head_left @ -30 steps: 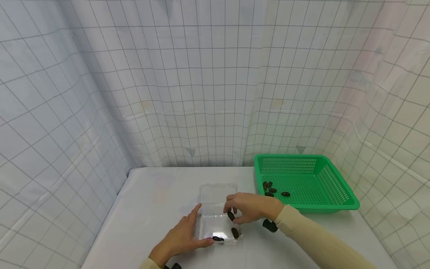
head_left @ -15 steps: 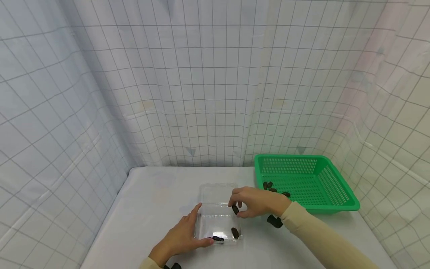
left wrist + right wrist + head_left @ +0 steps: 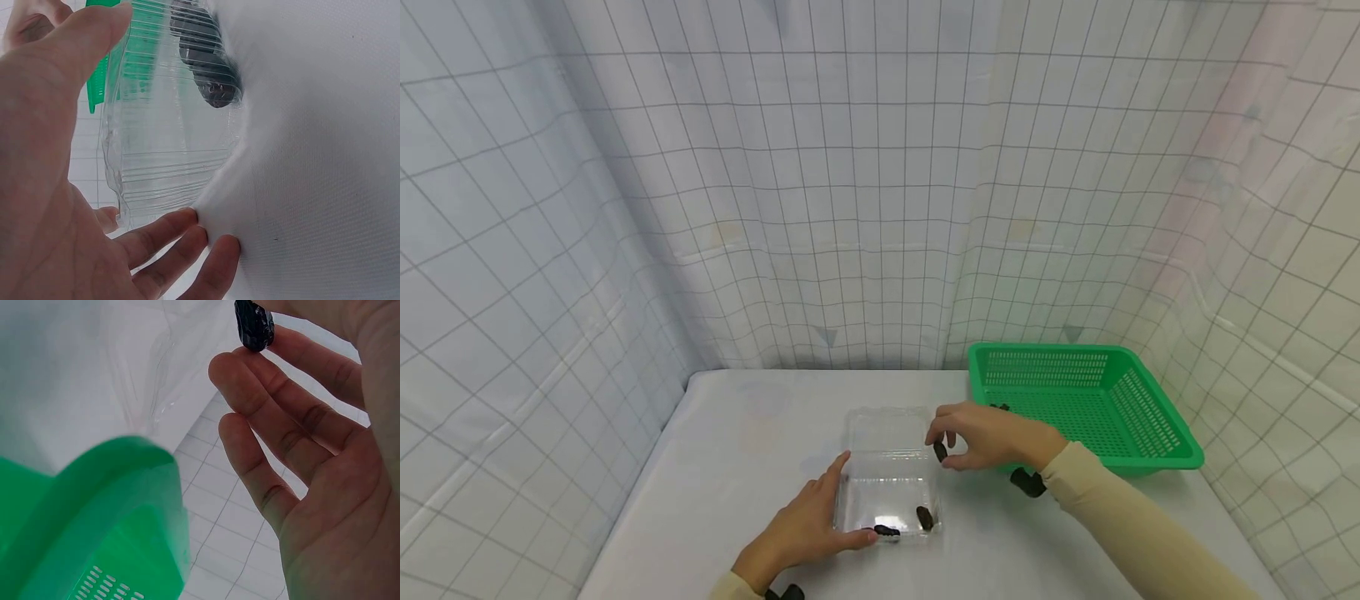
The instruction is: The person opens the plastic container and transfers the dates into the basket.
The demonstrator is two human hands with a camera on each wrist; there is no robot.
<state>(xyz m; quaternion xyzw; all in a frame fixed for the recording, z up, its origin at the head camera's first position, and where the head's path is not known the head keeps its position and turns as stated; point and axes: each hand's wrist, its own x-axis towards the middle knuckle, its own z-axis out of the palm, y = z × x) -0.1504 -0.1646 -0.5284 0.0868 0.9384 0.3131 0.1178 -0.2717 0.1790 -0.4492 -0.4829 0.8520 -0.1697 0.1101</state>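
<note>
My left hand (image 3: 805,525) holds the left side of a clear plastic clamshell container (image 3: 872,504), thumb at the front rim and index finger at the back corner. Its lid (image 3: 887,429) lies open behind it. Inside are a dark, ridged oval piece (image 3: 924,517) at the right front and another dark piece (image 3: 887,531) along the front wall, seen through the plastic in the left wrist view. Between thumb and fingertips, my right hand (image 3: 996,433) pinches a similar dark piece (image 3: 254,325) in the air, right of the lid and near the green basket (image 3: 1138,408).
The basket stands at the back right of the white table (image 3: 737,450); a few dark pieces (image 3: 998,407) show at its left end, others hidden by my right arm. Grid-patterned curtains (image 3: 880,208) hang at the back and both sides.
My right hand has moved from above the container rightward and back toward the basket, still pinching the dark piece. My left hand and the container have stayed put.
</note>
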